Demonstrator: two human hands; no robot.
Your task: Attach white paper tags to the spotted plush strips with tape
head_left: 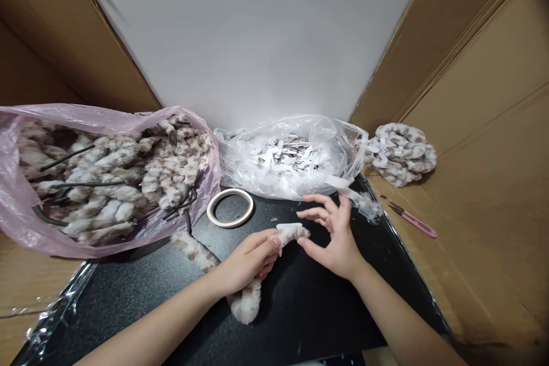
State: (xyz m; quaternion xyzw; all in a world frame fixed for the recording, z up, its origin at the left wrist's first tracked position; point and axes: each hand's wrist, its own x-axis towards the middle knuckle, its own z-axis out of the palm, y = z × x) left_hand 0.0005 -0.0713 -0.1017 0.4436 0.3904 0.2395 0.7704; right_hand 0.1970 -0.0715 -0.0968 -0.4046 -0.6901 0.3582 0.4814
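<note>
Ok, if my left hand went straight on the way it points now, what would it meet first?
Most likely your right hand, with the tip of the furry strip in your left hand getting there first; one view leaves the depth unclear.

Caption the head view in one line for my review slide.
Left hand grips a fluffy beige-and-white strip above a black tabletop, the open right hand beside its end.

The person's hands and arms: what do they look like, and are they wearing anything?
The left hand and right hand are bare: no gloves, and I see no rings. The left forearm and right forearm are bare too, with no watch, bracelet or sleeve showing.
</note>
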